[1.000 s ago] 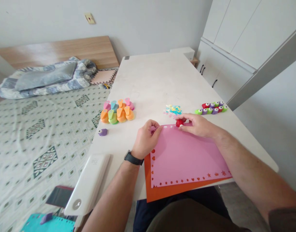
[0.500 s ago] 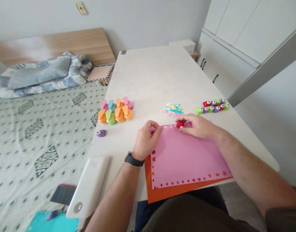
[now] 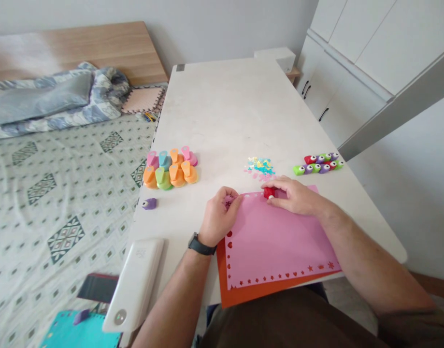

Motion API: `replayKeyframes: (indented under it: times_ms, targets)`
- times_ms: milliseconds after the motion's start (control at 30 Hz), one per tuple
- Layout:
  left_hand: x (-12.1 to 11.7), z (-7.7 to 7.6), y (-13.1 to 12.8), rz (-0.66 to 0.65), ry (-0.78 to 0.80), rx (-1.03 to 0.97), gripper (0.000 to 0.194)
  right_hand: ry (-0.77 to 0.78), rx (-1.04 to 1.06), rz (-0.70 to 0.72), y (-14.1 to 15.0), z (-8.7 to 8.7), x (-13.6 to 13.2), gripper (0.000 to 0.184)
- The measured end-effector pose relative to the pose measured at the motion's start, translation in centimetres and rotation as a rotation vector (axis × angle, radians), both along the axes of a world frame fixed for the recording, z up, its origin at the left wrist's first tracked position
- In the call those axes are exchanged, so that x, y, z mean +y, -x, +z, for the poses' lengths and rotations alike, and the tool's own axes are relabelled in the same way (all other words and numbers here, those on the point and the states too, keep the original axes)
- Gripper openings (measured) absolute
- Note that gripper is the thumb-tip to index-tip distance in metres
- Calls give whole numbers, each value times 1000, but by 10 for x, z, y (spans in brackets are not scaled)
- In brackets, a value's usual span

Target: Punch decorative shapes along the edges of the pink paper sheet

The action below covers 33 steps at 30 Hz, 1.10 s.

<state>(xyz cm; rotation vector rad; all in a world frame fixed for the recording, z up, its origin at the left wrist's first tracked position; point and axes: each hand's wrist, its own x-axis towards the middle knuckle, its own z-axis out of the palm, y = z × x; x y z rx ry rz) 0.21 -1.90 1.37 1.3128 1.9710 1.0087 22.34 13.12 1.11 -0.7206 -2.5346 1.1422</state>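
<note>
White tabletop [image 3: 222,106] spreads ahead of me, the orange sheet [image 3: 258,295] showing past the near and left edges of the pink sheet [image 3: 276,241]. My left hand [image 3: 220,217] pinches the pink sheet's far-left corner, fingers closed; my right hand [image 3: 296,195] has fingers and thumb parted around the red punch [image 3: 269,193], at its far edge. Loose cutouts [image 3: 261,166] lie just beyond; farther on I see wide open surface. Against the earlier frame, the pink sheet sits lower in my view, both grips unchanged.
</note>
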Motion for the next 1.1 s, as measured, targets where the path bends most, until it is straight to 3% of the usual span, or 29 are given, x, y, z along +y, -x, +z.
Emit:
replayKeyframes:
  times_ms: [833, 1100]
  targets:
    - [1, 1, -2, 11, -5, 6, 24, -1, 10, -35, 3, -4, -2, 41]
    - [-2, 2, -4, 3, -37, 16, 24, -22, -17, -26, 5, 2, -5, 32]
